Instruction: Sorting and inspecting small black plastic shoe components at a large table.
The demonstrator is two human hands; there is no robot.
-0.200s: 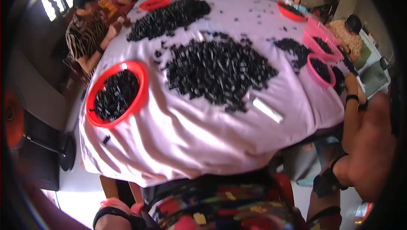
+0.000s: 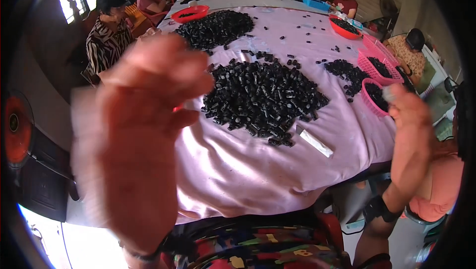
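Hundreds of small black pieces [image 2: 263, 98] are lying heaped on the cloth-covered desk [image 2: 238, 175]. The left hand [image 2: 144, 93] is hovering close to the camera, to the left in view; the right hand [image 2: 412, 115] is appearing beside the round pink basket [image 2: 365, 94]. Each grip is looking partly curled, but blur is hiding whether either is pinching anything. Good handling is probably calling for working inward from the heap's near edge, pinching lightly, and staying clear of the white strip [image 2: 315, 141] that is lying just beside it.
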